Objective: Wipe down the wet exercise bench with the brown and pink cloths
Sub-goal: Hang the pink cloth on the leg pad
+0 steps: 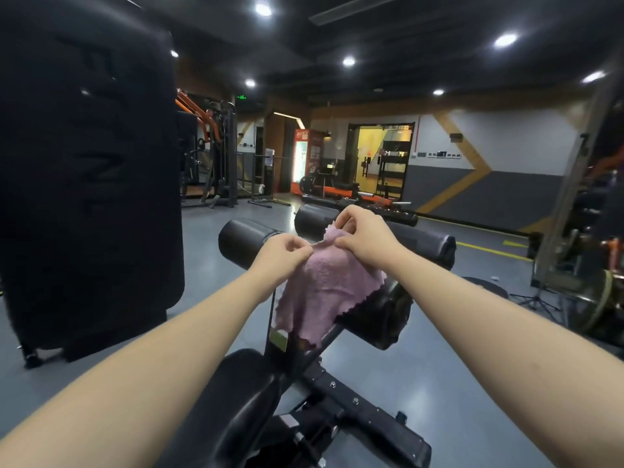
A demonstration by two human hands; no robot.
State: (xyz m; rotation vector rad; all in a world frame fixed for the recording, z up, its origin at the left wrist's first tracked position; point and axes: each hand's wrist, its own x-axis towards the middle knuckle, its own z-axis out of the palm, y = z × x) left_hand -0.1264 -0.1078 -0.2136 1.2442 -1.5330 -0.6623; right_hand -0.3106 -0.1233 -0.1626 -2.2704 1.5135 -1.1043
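Pink cloth [320, 292] hangs in the air over the bench [371, 417] and its roller pads [432, 244], top edge pinched by the left hand [287, 251] and right hand [363, 236]. Wiping looks not yet begun here; no brown cloth shows.

Pink cloth [317, 292] hides bench post; bench seat [236, 400] cut off.
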